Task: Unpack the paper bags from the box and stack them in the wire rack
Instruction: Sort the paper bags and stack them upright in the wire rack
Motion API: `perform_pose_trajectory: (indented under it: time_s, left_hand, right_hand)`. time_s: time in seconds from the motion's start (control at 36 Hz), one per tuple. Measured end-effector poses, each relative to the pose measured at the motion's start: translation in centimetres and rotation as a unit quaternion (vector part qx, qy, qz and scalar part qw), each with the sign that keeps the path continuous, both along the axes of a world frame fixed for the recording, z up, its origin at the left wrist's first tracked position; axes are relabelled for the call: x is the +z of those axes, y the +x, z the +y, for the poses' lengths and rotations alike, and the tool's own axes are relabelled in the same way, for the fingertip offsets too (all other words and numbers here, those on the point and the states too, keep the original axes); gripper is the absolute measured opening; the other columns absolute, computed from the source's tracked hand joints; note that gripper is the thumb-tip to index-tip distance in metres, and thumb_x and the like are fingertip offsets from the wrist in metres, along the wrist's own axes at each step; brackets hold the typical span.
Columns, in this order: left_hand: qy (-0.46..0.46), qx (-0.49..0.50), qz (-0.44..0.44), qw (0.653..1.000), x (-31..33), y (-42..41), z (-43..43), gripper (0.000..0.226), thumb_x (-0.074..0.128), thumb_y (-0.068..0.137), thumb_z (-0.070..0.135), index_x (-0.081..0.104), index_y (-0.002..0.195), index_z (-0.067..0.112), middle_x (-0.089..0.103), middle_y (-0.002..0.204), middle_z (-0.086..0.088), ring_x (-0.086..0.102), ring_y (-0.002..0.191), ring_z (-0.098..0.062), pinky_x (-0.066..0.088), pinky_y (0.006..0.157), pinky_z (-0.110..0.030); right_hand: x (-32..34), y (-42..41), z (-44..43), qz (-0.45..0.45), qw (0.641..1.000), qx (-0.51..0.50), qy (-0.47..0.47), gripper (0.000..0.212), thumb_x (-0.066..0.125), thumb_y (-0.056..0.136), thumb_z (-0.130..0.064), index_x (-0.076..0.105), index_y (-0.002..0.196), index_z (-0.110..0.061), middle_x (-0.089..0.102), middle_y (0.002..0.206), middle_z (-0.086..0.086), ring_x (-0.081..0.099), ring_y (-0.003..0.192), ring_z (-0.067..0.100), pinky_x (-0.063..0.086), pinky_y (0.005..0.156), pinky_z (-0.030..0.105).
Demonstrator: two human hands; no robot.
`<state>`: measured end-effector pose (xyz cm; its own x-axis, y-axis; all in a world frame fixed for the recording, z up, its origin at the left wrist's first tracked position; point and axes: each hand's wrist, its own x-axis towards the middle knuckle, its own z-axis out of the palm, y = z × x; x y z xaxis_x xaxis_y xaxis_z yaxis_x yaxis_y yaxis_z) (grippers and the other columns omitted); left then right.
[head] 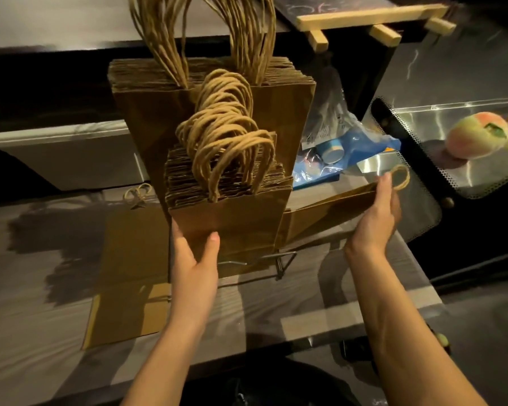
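Note:
A wire rack [285, 263] stands on the counter and holds two upright stacks of brown paper bags with twisted handles: tall bags [159, 118] at the back and a shorter stack [241, 218] in front. My left hand [194, 253] grips the lower left corner of the short stack, thumb on its front face. My right hand [379, 212] holds the top edge of a single flat bag [329, 212] beside the rack's right side, its handle loop [399, 177] showing above my fingers. The box is not in view.
More flat brown bags [129, 273] lie on the counter left of the rack. A blue plastic packet [349, 148] with a tape roll sits behind. A metal tray [423, 183] with a pink-green plush toy [478, 134] is at right. A wooden easel frame [370, 16] leans above.

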<state>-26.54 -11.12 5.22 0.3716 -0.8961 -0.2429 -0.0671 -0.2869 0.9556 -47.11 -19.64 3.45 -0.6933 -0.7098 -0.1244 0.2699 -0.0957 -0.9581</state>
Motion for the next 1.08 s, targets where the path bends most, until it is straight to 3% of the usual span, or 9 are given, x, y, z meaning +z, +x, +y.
perform_pose_trajectory:
  time_s: [0.08,0.19,0.33,0.5,0.58,0.78,0.89,1.0,1.08]
  left_hand:
    - [0.004,-0.002,0.005,1.000,-0.2,0.3,0.2,0.057,0.048,0.096,0.031,0.021,0.147,0.036,0.039,0.144,0.015,0.032,0.123,-0.001,0.026,0.105,-0.027]
    - [0.002,-0.013,0.015,1.000,-0.6,0.7,0.5,0.056,0.048,0.096,0.030,0.024,0.146,0.035,0.047,0.138,0.012,0.043,0.126,-0.009,0.033,0.111,-0.041]
    - [0.009,-0.029,0.045,0.999,-0.5,1.2,0.9,0.066,0.050,0.094,0.035,0.014,0.148,0.042,0.033,0.149,0.015,0.032,0.136,-0.009,0.027,0.115,-0.044]
    - [0.009,-0.030,0.007,0.999,0.0,1.7,2.0,0.071,0.053,0.090,0.036,0.010,0.144,0.052,-0.001,0.158,0.016,0.006,0.146,-0.013,0.013,0.118,-0.049]
    - [0.013,-0.055,-0.044,0.997,-0.5,2.2,2.1,0.075,0.054,0.081,0.048,0.016,0.145,0.043,-0.014,0.156,0.015,-0.007,0.146,-0.013,0.007,0.118,-0.051]
    - [-0.017,-0.087,-0.028,0.996,-0.6,2.2,2.2,0.098,0.053,0.058,0.085,0.016,0.143,0.053,0.016,0.156,0.017,0.015,0.145,-0.013,0.018,0.114,-0.054]
    - [-0.060,-0.085,0.037,0.994,0.7,1.9,2.8,0.088,0.055,0.074,0.072,0.011,0.147,0.047,0.032,0.150,0.017,0.028,0.139,-0.009,0.028,0.113,-0.046]
    - [-0.088,-0.070,0.063,0.992,2.2,1.4,3.0,0.072,0.035,0.079,0.062,0.012,0.146,0.046,0.029,0.120,0.047,0.027,0.128,0.008,0.029,0.108,-0.027]
    - [-0.092,-0.069,0.065,0.991,2.6,1.1,2.9,0.062,0.035,0.081,0.061,0.010,0.137,0.055,0.025,0.136,0.039,0.025,0.131,0.005,0.028,0.110,-0.030]
  right_hand:
    - [2.5,1.4,0.1,0.052,0.997,0.015,-0.056,0.021,0.047,0.096,-0.034,0.063,0.104,-0.023,0.062,0.104,-0.005,0.058,0.094,0.000,0.043,0.079,0.011]
    - [5.1,3.3,0.6,0.130,0.985,0.047,-0.098,0.032,0.041,0.099,-0.028,0.059,0.121,-0.014,0.055,0.124,0.005,0.053,0.108,-0.003,0.041,0.090,0.011]
    - [7.4,5.9,1.9,0.256,0.952,0.100,-0.136,0.040,0.037,0.101,-0.022,0.045,0.138,-0.012,0.041,0.128,-0.018,0.029,0.110,-0.032,0.024,0.093,-0.002]
    - [9.6,8.0,3.9,0.358,0.911,0.085,-0.188,0.046,0.040,0.097,-0.026,0.041,0.141,-0.011,0.037,0.145,-0.005,0.030,0.135,0.005,0.022,0.113,0.024]
    - [10.3,8.9,4.8,0.419,0.879,0.064,-0.219,0.044,0.040,0.097,-0.023,0.044,0.138,-0.009,0.035,0.144,-0.006,0.029,0.130,0.000,0.020,0.109,0.022]
    - [10.9,10.9,6.5,0.551,0.798,0.078,-0.230,0.048,0.038,0.097,-0.036,0.047,0.136,-0.011,0.043,0.144,0.002,0.037,0.124,0.024,0.028,0.103,0.038]
    - [9.6,12.2,8.0,0.584,0.772,0.135,-0.209,0.050,0.039,0.096,-0.042,0.044,0.139,-0.016,0.038,0.146,-0.004,0.036,0.128,0.026,0.031,0.101,0.047]
    - [9.2,12.3,8.8,0.637,0.729,0.150,-0.201,0.053,0.036,0.096,-0.046,0.034,0.143,-0.024,0.035,0.148,-0.007,0.037,0.128,0.024,0.028,0.102,0.042]
    - [9.3,12.0,8.8,0.586,0.739,0.214,-0.254,0.053,0.041,0.096,-0.040,0.027,0.144,-0.022,0.028,0.152,0.003,0.035,0.133,0.022,0.030,0.105,0.051]
